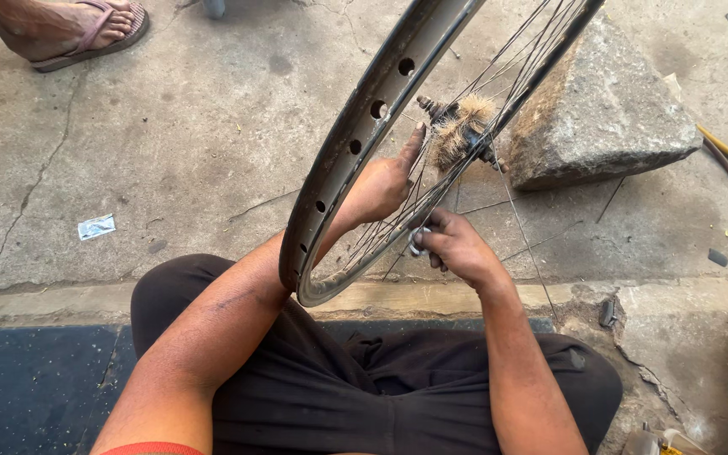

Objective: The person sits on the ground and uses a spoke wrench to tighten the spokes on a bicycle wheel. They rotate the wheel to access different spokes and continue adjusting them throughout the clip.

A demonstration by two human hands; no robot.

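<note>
Your left hand (381,187) reaches thru the rim (343,160), fingers spread on spokes (465,152); right hand (457,248) below hub (457,126), fingers pinching a small metal tool (419,243).

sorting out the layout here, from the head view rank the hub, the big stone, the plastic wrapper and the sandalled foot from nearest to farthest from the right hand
From the right hand:
1. Hub, just above it inside the wheel.
2. Stone, up and to the right.
3. Wrapper, far left on the concrete.
4. Foot, top left corner, farthest.
</note>
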